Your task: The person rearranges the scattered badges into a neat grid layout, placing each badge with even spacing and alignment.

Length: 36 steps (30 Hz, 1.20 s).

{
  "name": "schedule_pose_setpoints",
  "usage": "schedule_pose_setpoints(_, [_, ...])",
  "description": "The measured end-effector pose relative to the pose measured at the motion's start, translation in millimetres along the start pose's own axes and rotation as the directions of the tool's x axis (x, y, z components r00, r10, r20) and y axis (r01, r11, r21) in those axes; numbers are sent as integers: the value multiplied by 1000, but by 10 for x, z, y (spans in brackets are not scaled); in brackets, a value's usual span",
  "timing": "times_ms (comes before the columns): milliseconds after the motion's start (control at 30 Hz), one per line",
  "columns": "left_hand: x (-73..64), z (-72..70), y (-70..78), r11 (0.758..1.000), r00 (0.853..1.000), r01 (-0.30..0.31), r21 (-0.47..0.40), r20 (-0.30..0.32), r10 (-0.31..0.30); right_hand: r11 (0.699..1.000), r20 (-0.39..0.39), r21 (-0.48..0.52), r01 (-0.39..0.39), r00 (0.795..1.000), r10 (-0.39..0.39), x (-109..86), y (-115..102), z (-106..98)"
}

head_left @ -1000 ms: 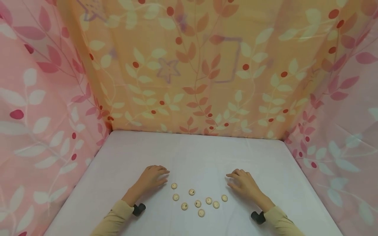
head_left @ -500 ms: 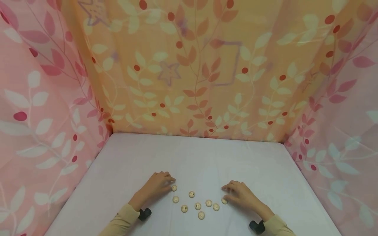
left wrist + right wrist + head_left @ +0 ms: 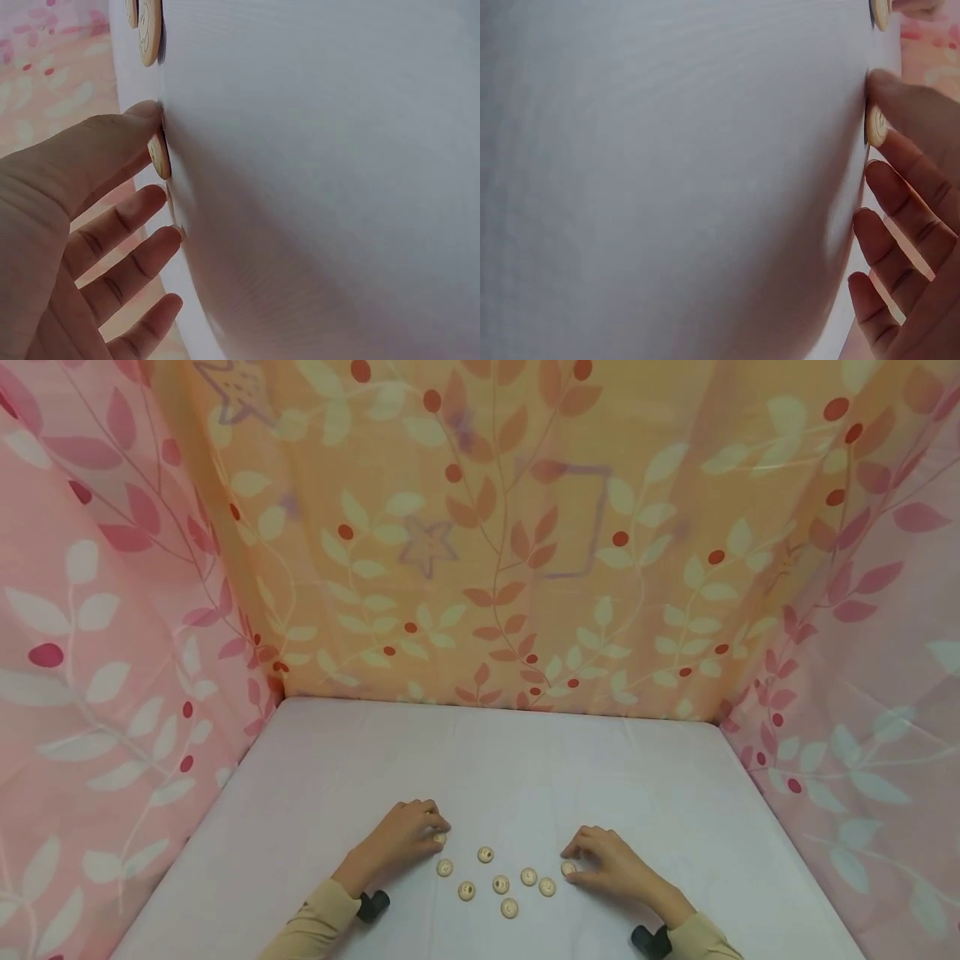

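Round pale wooden discs with dark engraved marks lie flat on the white tabletop. At the left end of the group, my left hand (image 3: 403, 835) holds one wooden disc (image 3: 440, 838) at its edges; the left wrist view shows the thumb against this disc (image 3: 159, 156), its other fingers spread along the cloth. On the right end, my right hand (image 3: 611, 860) has thumb and index finger on opposite edges of another wooden disc (image 3: 568, 867). That disc (image 3: 876, 125) is still on the table in the right wrist view. Both hands partly cover their discs.
Several more discs lie between the hands, among them a near one (image 3: 509, 907) and a far one (image 3: 485, 855). The white table (image 3: 495, 760) meets a yellow leaf-patterned curtain (image 3: 502, 568) behind, with pink curtains at both sides. Black wrist cameras sit below each wrist.
Both hands have moved inward and nearer, from above the table beside the group to the outermost discs. Thumb and fingers have closed in around those two discs; the discs have stayed in place.
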<state>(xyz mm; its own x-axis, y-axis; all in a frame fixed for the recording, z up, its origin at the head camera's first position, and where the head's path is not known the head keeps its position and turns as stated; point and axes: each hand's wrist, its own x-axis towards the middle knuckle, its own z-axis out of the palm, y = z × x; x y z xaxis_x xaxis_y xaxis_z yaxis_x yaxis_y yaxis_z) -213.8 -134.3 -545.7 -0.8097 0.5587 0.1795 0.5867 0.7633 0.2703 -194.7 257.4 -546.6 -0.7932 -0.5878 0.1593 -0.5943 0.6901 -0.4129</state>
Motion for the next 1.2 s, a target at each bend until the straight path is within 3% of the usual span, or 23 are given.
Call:
schedule_pose_setpoints(533, [16, -18, -14, 997, 999, -40, -72, -27, 38, 998, -5, -39, 40, 999, -40, 3, -15, 4])
schedule_pose_setpoints(933, [151, -42, -94, 996, 993, -45, -71, -114, 37, 998, -21, -15, 67, 998, -67, 14, -5, -10])
schedule_pose_setpoints(1200, [277, -17, -236, 998, 994, 14, -53, -111, -20, 999, -12, -13, 49, 999, -49, 29, -4, -1])
